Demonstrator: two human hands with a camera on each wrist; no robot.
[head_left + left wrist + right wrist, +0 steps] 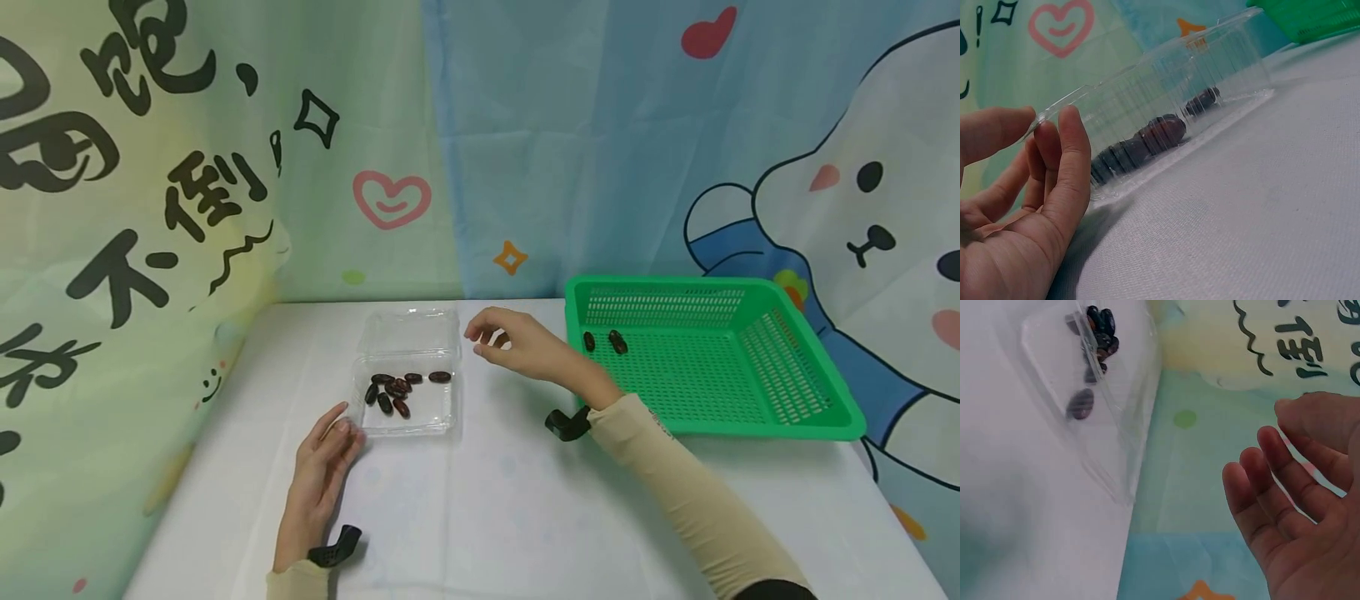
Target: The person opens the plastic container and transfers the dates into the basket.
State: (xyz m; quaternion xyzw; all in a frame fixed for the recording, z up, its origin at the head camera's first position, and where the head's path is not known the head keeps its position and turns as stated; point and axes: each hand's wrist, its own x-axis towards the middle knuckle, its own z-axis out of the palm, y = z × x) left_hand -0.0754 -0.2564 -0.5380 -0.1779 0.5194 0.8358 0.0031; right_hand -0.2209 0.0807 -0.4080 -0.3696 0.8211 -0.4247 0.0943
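Observation:
A clear plastic clamshell box point(412, 423) lies with its lid folded back, and several dark brown dates point(401, 407) rest in its base. My left hand point(326, 467) pinches the near left corner of the box. In the left wrist view, the thumb of that left hand point(1041, 187) and its fingertips meet at the box's rim. Beyond the box on the right, my right hand point(525, 343) hovers in the air beside the lid. The fingers of the right hand point(1310, 500) are gently bent in the right wrist view, with nothing between them.
A green plastic basket point(795, 425) stands on the right of the white table point(487, 508), with a few dates point(618, 342) near its left wall. My right forearm passes in front of the basket's near left corner. A printed curtain point(525, 150) hangs behind.

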